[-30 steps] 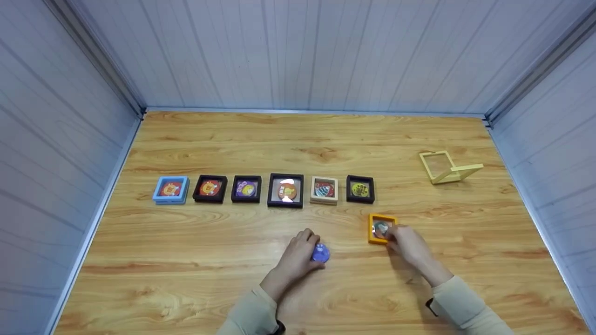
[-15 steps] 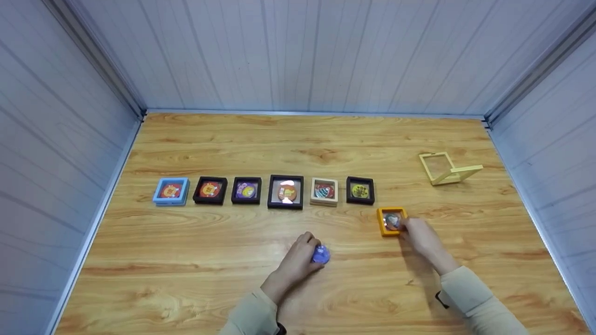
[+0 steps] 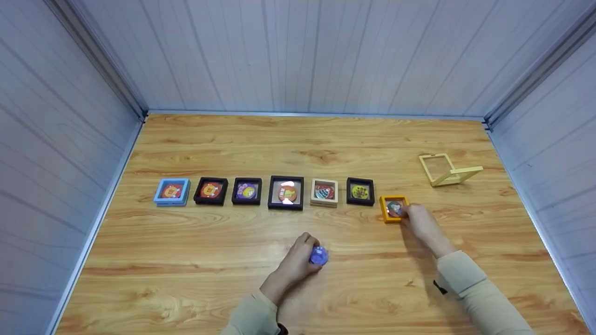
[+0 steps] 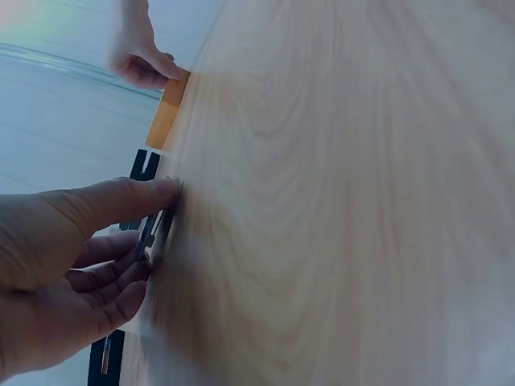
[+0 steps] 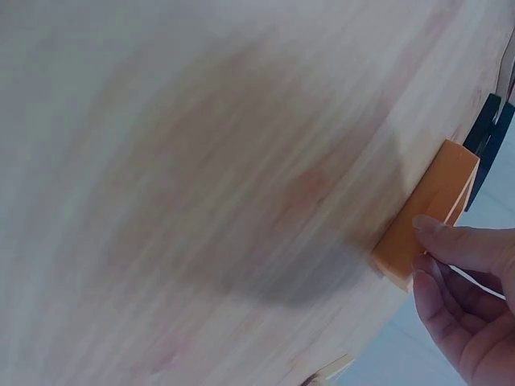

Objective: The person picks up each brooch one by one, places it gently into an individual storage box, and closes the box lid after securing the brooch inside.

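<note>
My left hand [image 3: 297, 257] pinches a round purple badge [image 3: 319, 255] by its edge, in the front middle of the table. In the left wrist view the badge [image 4: 170, 215] shows edge-on between thumb and fingers. Farther right, my right hand [image 3: 421, 224] grips the right side of an orange display frame [image 3: 384, 211], which holds a round dark badge [image 3: 395, 209] behind its clear film. Seen from the right wrist, the frame's orange side [image 5: 430, 193] lies under my thumb, close over the wood. A black frame [image 3: 360, 191] with a yellow-green badge stands just left of it.
Leftward runs a row of framed badges: a cream frame [image 3: 324, 193], a large black frame [image 3: 285, 192], two smaller black ones and a light blue frame [image 3: 171, 191]. A pale yellow frame [image 3: 449, 172] stands hinged apart at the back right. Panel walls [image 3: 316, 56] enclose the table.
My right hand has slid the orange frame away from me and to the right, up beside the row. My left hand with the purple badge has barely moved.
</note>
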The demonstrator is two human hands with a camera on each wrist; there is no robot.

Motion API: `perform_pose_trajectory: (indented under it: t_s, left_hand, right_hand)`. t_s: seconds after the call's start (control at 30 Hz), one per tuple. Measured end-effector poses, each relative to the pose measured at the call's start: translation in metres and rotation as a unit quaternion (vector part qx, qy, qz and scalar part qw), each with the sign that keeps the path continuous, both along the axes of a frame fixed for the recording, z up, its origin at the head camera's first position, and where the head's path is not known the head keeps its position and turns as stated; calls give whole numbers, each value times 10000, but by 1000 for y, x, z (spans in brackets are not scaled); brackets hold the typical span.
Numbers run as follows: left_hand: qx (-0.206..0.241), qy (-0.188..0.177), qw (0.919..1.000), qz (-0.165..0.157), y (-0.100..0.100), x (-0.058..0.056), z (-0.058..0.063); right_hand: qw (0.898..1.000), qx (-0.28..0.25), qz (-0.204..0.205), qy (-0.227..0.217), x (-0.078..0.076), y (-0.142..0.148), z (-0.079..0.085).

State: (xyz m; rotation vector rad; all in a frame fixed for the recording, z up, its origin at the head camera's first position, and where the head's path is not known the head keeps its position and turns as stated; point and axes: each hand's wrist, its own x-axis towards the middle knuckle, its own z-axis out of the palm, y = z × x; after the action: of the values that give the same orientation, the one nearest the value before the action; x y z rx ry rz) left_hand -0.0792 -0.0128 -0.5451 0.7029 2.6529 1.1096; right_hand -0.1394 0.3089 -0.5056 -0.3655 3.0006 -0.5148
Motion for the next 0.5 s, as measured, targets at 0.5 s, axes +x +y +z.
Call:
perform_pose_trajectory:
  t_s: [0.5]
  left_hand:
    - [533, -167, 9978, 353, -6, 3, 9]
  right_hand:
    - [9998, -60, -199, -36, -24, 4, -1]
